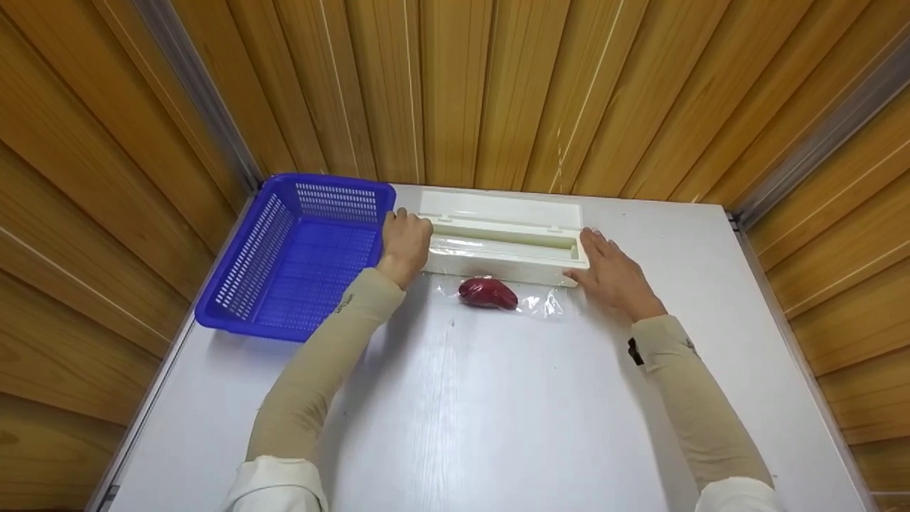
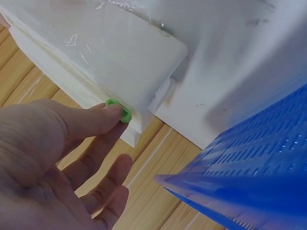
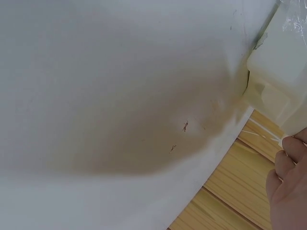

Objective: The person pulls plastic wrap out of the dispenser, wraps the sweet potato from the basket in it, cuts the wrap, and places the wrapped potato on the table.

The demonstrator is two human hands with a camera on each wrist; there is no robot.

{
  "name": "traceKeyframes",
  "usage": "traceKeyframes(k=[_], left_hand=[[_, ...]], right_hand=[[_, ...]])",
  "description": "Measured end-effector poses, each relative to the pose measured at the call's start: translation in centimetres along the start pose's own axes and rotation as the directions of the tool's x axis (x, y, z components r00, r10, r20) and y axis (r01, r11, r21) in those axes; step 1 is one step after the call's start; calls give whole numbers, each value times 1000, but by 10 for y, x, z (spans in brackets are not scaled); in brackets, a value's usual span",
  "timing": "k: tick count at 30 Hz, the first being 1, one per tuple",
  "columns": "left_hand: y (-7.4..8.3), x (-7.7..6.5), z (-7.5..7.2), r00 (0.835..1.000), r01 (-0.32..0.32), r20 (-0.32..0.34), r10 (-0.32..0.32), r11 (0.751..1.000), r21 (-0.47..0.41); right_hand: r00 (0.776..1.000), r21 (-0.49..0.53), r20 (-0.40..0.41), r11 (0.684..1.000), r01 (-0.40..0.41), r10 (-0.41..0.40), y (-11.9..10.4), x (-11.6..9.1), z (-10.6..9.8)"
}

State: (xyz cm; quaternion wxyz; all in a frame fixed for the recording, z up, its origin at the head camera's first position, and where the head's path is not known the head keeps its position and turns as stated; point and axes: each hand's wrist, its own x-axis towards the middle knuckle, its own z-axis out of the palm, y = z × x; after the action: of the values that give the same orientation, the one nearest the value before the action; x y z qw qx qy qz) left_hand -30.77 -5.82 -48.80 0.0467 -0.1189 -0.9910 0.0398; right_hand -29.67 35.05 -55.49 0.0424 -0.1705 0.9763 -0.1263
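A white cling film dispenser [image 1: 498, 267] lies along the far part of the table, its lid [image 1: 505, 205] tipped back and a film roll [image 1: 490, 247] inside. My left hand [image 1: 407, 245] is at its left end. Between thumb and forefinger it pinches a small green slider cutter [image 2: 120, 111] on the dispenser's edge, the other fingers loosely bent. At the opposite end my right hand [image 1: 613, 276] holds the box, thumb at the front corner and fingers around the end. Clear film [image 1: 544, 302] spreads out in front, with a shiny dark red, curved, lumpy object [image 1: 488, 292] on it.
A blue plastic basket [image 1: 320, 332] with slotted walls stands left of the dispenser, close beside my left hand. Wood-panelled walls [image 1: 455, 92] enclose the white table [image 1: 498, 412] at the back and both sides.
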Motion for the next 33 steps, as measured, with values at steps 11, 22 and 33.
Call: traceKeyframes(k=[11,22,33], left_hand=[[3,-1,-2,1000,-12,26,12,1000,12],[8,-9,-2,997,-62,-40,61,998,-24],[15,-13,5,995,-85,-60,81,994,-66]], right_hand=[[990,101,-138,995,26,-12,-8,-5,-1],[918,168,-386,971,170,-94,-23,-14,1],[915,183,-394,968,171,-87,-34,-10,6]])
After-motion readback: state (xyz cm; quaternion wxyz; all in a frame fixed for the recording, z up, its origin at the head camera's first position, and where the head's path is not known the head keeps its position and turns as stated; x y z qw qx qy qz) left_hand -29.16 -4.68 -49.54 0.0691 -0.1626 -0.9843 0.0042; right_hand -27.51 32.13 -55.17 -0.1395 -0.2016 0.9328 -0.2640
